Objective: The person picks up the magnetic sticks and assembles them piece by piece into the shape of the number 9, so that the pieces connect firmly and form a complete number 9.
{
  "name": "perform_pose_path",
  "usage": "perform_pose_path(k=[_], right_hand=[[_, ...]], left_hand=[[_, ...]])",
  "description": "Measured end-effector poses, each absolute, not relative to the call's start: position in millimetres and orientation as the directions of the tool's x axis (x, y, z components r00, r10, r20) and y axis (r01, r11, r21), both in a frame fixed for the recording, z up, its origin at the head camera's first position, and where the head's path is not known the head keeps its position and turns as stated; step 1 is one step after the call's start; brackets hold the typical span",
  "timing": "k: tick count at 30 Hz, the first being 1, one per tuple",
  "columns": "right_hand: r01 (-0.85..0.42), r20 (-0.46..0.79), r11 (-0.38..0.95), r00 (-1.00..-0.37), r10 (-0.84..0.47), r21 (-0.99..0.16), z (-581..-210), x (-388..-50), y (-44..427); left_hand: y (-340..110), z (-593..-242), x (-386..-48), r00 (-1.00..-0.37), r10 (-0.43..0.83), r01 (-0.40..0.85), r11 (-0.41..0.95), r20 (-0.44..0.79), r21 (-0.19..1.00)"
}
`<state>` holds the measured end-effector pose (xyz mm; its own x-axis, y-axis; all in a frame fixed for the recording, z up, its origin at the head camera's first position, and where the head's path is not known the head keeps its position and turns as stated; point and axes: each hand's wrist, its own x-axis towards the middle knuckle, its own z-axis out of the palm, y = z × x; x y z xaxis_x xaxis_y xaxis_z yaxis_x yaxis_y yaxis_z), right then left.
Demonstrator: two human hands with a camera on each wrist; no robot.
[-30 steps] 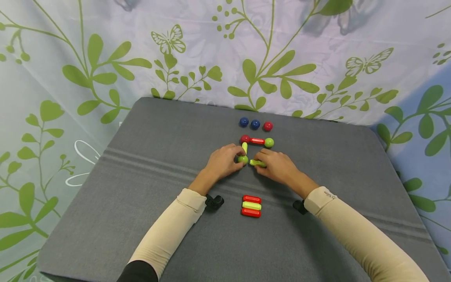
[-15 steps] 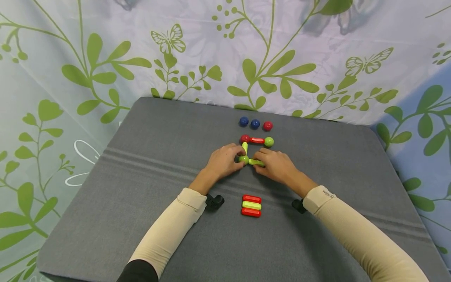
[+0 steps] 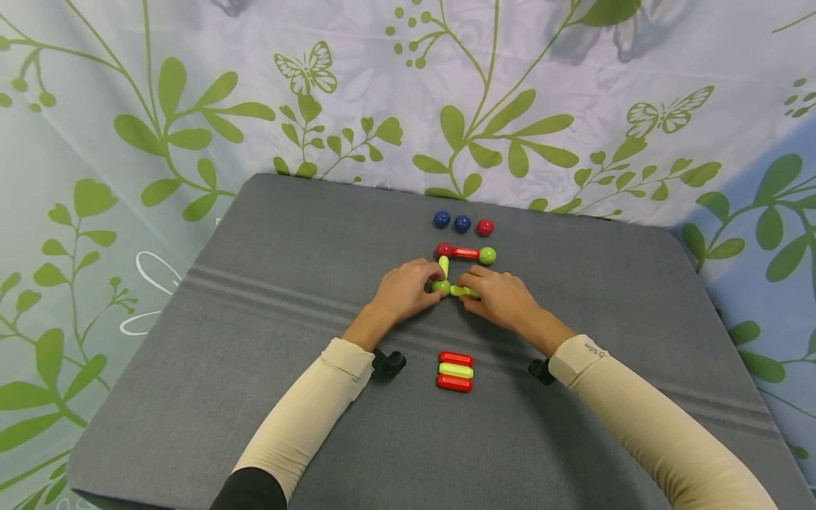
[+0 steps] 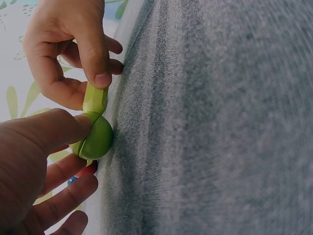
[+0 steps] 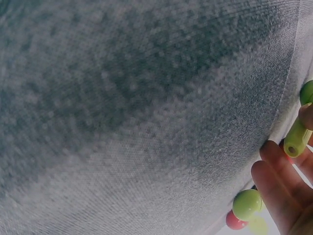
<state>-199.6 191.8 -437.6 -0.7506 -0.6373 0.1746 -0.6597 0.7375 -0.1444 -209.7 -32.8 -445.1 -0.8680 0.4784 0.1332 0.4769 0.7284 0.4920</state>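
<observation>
My left hand (image 3: pixel 404 292) pinches a green ball (image 3: pixel 441 287) between thumb and fingers. From that ball a yellow-green stick (image 3: pixel 443 265) runs up to a red ball (image 3: pixel 444 249), which a red stick (image 3: pixel 466 253) joins to another green ball (image 3: pixel 487 256). My right hand (image 3: pixel 503 299) holds a second yellow-green stick (image 3: pixel 460 291) by its sides. In the left wrist view that stick (image 4: pixel 95 99) meets the green ball (image 4: pixel 98 138) end-on; whether it is fully seated I cannot tell. The right wrist view shows the stick's hollow outer end (image 5: pixel 292 148).
Two blue balls (image 3: pixel 442 219) and a loose red ball (image 3: pixel 485 227) lie in a row behind the joined pieces. Nearer the front, two red sticks (image 3: pixel 455 383) and a yellow-green one (image 3: pixel 455 370) lie side by side on the grey table (image 3: pixel 268 248). A leaf-patterned cloth hangs behind.
The stick in my right hand has moved slightly left and up, closing the gap to the green ball. My left hand keeps its pinch on that ball.
</observation>
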Motion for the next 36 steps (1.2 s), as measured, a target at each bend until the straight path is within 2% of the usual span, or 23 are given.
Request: perform_pose_path(k=[10, 31, 36], right_hand=[[-0.635, 0.150, 0.755, -0.773, -0.617, -0.165, -437.5, -198.6, 191.1], [-0.629, 0.149, 0.757, -0.777, -0.611, -0.176, -434.1, -197.4, 191.9], [-0.628, 0.177, 0.767, -0.776, -0.606, -0.130, -426.9, -188.1, 193.8]], left_hand=[[-32.1, -445.1, -208.2, -0.866, 0.481, 0.481, 0.722, 0.138, 0.497], [-32.3, -448.3, -210.1, -0.864, 0.480, 0.487, 0.720, 0.152, 0.495], [-33.0, -447.8, -211.1, -0.868, 0.473, 0.482, 0.725, 0.153, 0.492]])
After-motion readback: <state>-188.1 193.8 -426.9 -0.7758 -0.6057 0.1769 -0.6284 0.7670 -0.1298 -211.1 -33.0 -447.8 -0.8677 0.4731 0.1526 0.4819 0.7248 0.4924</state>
